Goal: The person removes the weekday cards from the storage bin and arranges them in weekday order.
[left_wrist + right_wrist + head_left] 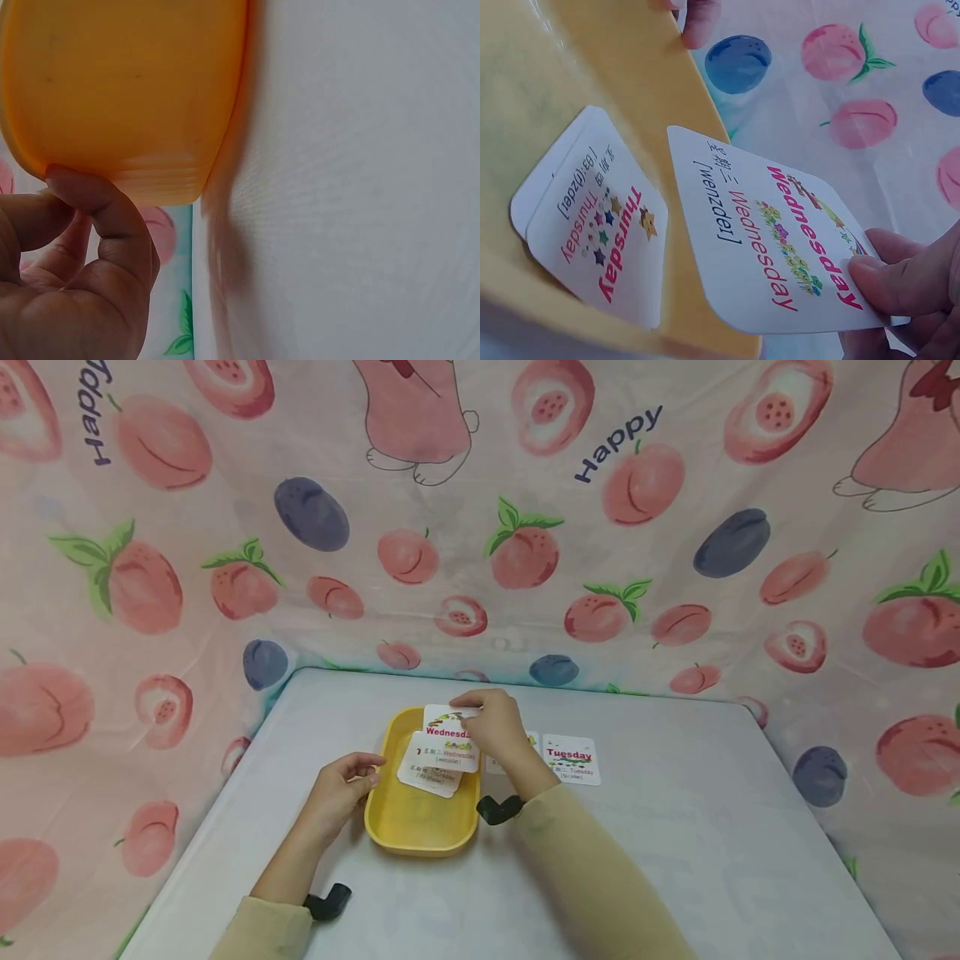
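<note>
Right hand (491,727) pinching a Wednesday card (742,247) above a yellow tray (423,829), left hand (339,793) gripping its rim, Thursday card (600,232) inside between both hands, Tuesday card (572,762) on the desk (675,835) beside the right hand.

Plain khaki-yellow fabric left sleeve (264,931), worn with matching right sleeve (600,868), bent black left wrist piece (327,903), similar right wrist piece (498,811)
</note>
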`<action>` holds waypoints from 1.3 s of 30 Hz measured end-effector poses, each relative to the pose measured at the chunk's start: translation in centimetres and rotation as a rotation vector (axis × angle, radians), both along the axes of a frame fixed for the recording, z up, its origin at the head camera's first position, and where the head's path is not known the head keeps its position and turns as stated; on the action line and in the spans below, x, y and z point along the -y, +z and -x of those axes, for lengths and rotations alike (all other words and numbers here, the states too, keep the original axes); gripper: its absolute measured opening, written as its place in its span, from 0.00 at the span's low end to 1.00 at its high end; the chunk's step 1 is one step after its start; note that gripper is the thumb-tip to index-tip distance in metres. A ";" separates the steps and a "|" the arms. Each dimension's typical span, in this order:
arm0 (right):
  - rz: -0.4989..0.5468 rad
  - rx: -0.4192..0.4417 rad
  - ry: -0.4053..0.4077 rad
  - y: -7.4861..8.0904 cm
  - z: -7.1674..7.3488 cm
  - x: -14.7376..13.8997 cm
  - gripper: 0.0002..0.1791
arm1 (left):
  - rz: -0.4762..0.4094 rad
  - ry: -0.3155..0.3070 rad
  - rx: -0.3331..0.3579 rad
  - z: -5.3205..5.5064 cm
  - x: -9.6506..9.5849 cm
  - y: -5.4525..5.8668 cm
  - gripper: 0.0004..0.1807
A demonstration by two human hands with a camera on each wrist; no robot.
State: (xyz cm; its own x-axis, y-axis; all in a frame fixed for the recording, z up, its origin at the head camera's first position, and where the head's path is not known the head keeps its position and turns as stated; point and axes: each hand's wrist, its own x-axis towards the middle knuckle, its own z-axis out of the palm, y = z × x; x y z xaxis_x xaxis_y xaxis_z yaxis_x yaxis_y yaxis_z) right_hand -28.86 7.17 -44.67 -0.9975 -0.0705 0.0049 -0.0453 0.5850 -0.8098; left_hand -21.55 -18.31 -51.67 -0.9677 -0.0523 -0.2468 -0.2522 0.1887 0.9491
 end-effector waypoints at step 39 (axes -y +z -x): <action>-0.111 0.013 -0.086 0.3 -0.9 -11.5 0.18 | 0.023 0.019 0.022 0.3 0.0 -0.3 0.16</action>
